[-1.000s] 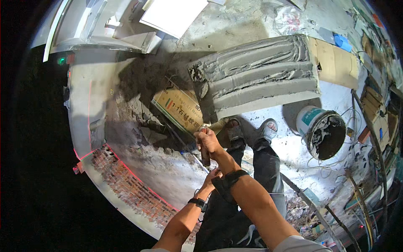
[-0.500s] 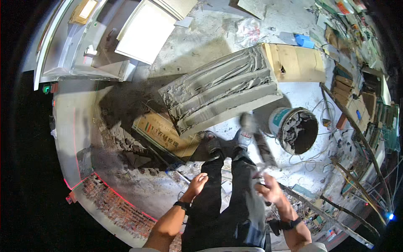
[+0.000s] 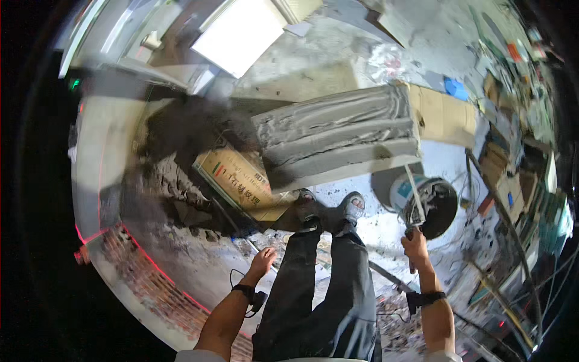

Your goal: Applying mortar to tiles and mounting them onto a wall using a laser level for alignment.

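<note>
My right hand (image 3: 415, 247) is closed round the handle of a trowel (image 3: 415, 196), whose blade shows as a narrow, pale strip over the left part of the bucket's mouth. The white and teal bucket (image 3: 401, 192) holds grey mortar (image 3: 435, 199) and stands to the right of my feet. My left hand (image 3: 263, 260) hangs beside my left leg, fingers loosely curled, with nothing seen in it. Ahead of my feet lies a large slab (image 3: 344, 175), its top coated with ridged grey mortar (image 3: 338, 130).
A printed tile carton (image 3: 238, 186) lies left of my feet, beside rubble (image 3: 187, 202). Flat cardboard (image 3: 443, 114) adjoins the slab's right end. Long poles (image 3: 500, 187) and debris line the right side. A white panel (image 3: 241, 39) stands at the far left.
My right hand has moved right and forward with the trowel, from beside my leg to the bucket. My left hand has shifted slightly left. The view has turned a little.
</note>
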Demonstrator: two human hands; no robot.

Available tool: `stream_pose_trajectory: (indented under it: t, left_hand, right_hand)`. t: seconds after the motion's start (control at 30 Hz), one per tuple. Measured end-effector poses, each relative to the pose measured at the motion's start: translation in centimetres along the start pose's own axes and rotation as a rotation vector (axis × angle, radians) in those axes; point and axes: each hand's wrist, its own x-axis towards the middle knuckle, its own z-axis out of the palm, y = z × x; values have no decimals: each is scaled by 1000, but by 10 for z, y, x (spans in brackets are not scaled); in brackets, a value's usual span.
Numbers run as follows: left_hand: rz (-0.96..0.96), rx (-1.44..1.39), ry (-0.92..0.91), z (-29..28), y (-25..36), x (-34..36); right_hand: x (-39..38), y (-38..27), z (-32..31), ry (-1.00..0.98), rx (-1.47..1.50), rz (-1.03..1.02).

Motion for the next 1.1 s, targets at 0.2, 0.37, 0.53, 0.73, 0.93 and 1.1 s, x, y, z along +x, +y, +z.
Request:
stream_pose_trajectory:
  t: [0.2,0.37,0.53,0.73,0.93,1.1]
  left_hand:
    - [-114,-129,96,10,-14,-17]
    - [-129,-369,167,23,-37,-25]
    - [-181,-423,220,38,-70,-40]
    - [-315,-393,180,50,-79,-51]
    - [-262,-414,126,39,-28,-41]
    - [-242,-388,72,32,8,-33]
  right_hand:
    - [85,-226,31,-275,-610,-543]
    - [159,-351,92,-218,-784,-652]
    - [158,-345,105,-378,-909,-630]
    - [118,-272,95,-586,-855,-653]
    - [85,-244,100,-844,-610,-384]
    - [66,-211,91,-1176,125,124]
